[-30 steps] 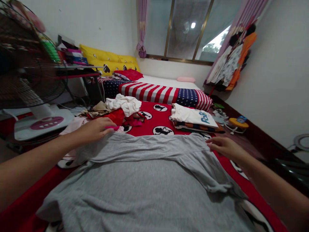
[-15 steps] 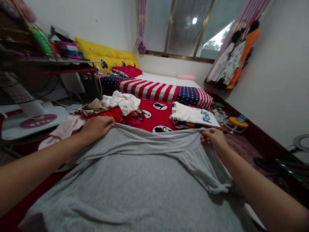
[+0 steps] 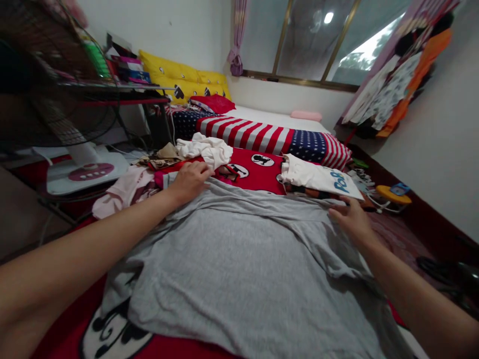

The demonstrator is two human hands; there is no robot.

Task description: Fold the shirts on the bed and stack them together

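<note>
A grey shirt point(image 3: 239, 264) lies spread over a red cover, its upper edge wrinkled and folded. My left hand point(image 3: 190, 182) rests on the upper left edge of the shirt, fingers bent but loosely apart. At the upper right edge is my right hand point(image 3: 352, 219), open, with thumb and fingers apart beside the cloth. A crumpled white garment point(image 3: 207, 148) lies just beyond my left hand. Beyond my right hand sits a folded white shirt point(image 3: 314, 175) with blue lettering, on top of other folded clothes.
The red patterned cover point(image 3: 247, 174) lies under the clothes. Pale pink clothing point(image 3: 121, 192) is heaped at left, near a fan base point(image 3: 90, 172). A bed with a flag-patterned cover point(image 3: 243, 134) stands behind. On the right is a yellow stool point(image 3: 392, 194); clothes point(image 3: 398, 94) hang by the window.
The grey shirt has come down flatter and its near edge now shows red cover below. My right hand has let go of its edge; my left hand's grip has loosened. The view has shifted left.
</note>
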